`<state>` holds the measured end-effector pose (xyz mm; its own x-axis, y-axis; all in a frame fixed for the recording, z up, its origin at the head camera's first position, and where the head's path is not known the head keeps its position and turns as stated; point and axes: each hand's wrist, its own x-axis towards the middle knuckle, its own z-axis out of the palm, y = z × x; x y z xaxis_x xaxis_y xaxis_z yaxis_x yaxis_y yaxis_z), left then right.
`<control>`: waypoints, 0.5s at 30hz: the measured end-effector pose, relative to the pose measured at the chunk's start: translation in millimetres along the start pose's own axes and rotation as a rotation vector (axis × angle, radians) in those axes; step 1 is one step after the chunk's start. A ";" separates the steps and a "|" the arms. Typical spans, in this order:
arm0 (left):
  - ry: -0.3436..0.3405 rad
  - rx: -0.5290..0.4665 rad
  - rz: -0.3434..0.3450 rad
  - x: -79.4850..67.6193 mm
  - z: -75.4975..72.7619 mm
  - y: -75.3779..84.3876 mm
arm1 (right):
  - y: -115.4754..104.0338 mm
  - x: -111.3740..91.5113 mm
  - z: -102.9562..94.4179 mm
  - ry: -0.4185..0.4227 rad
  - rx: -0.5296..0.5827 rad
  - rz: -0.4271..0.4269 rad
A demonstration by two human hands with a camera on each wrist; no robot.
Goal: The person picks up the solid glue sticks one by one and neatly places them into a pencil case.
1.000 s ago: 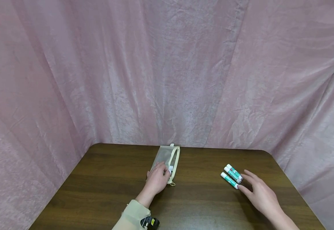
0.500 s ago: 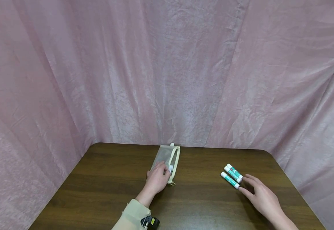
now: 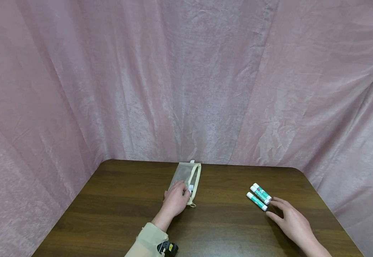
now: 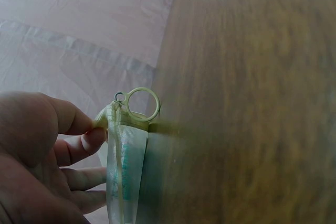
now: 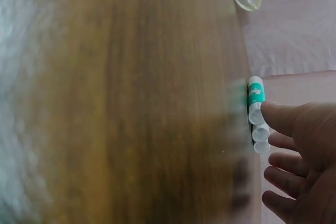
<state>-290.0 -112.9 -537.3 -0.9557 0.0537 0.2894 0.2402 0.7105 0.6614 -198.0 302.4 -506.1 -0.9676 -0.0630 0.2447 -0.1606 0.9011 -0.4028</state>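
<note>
My left hand point(image 3: 175, 197) pinches the near corner of a pale mesh zipper pouch point(image 3: 182, 171) between thumb and forefinger. The pouch lies on the table, its cream zipper side gaping toward the right. In the left wrist view a zipper ring point(image 4: 143, 104) hangs at that corner, and something teal shows through the mesh point(image 4: 134, 150). To the right, three teal-and-white glue sticks point(image 3: 256, 201) lie side by side, one slightly apart from the other two. Beside their near ends is my right hand point(image 3: 290, 219), fingers spread and relaxed, holding nothing; its thumb overlaps one glue stick point(image 5: 255, 98) in the right wrist view.
Everything lies on a brown wooden table point(image 3: 116, 200) with rounded far corners. Pink velvety curtains point(image 3: 186, 89) hang behind it and along both sides. A black wrist device point(image 3: 167, 248) sits at the left sleeve point(image 3: 149, 239).
My right hand has drawn back slightly from the glue sticks, toward the lower right. The left hand keeps its place on the pouch.
</note>
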 end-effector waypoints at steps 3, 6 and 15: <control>0.001 0.007 0.008 -0.5 0.0 -0.2 | 0.0 0.6 1.5 0.001 -0.003 -0.002; 0.002 0.015 0.008 0.9 2.9 -3.9 | -0.7 1.5 2.9 -0.006 -0.002 0.001; 0.013 0.012 0.012 4.3 10.7 -14.0 | -1.8 5.0 6.2 -0.010 -0.010 0.004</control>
<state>-299.3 -115.1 -552.7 -0.9505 0.0534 0.3062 0.2496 0.7182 0.6496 -203.7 297.8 -509.6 -0.9701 -0.0631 0.2342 -0.1542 0.9058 -0.3947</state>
